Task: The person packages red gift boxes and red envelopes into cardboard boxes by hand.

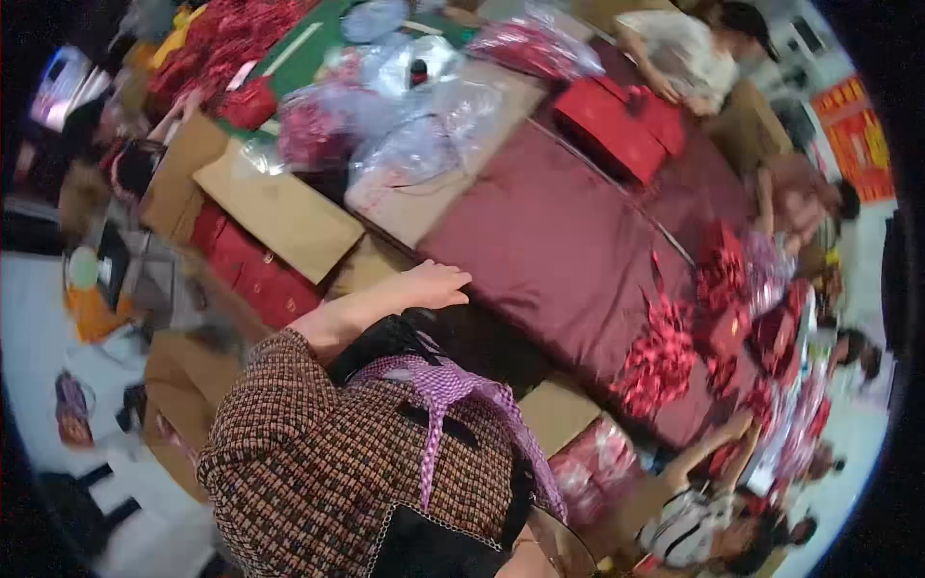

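Note:
My left hand (445, 286) is at the near edge of a table with a maroon cover (549, 241), reaching out from a brown checked sleeve. Its fingers look extended, with nothing seen in them, though the picture is blurred. Beyond it, clear plastic bags (414, 144) lie on a pale board. To its left is an open cardboard box (279, 212) with red items (246, 270) inside. Only a bit of my right arm shows at the bottom edge; my right hand is out of view.
A red box (612, 125) sits at the table's far side. Red ribbon bundles (660, 356) lie on the right part. Several co-workers surround the table, one (703, 520) at lower right. Another cardboard box (183, 385) stands at left, and wrapped red packages (597, 467) are below the near edge.

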### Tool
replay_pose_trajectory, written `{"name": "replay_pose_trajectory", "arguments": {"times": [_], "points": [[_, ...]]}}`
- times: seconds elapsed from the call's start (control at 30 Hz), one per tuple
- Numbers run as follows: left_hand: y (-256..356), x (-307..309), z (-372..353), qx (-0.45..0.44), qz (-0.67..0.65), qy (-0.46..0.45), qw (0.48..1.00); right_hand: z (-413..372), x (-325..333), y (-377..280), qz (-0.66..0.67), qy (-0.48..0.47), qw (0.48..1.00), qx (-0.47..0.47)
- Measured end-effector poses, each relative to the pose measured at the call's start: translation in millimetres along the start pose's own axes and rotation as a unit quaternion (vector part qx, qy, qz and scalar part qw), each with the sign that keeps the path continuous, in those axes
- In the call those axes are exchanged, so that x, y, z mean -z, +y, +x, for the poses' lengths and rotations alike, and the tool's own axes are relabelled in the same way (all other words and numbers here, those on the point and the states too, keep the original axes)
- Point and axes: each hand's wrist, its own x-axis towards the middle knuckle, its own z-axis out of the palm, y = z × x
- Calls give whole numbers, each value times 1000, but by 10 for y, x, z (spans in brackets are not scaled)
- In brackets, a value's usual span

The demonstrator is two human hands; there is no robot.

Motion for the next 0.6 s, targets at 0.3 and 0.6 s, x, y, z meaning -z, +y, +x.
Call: {"name": "replay_pose_trajectory", "arguments": {"times": [0.3,0.6], "points": [[-547,-792,-1151,175,-172,196,949,1305,621,-697,-409,-38,901,142],[-35,-1597,-2077,411,-336,284,798,1613,592,-1152,-511,-256,817,79]]}}
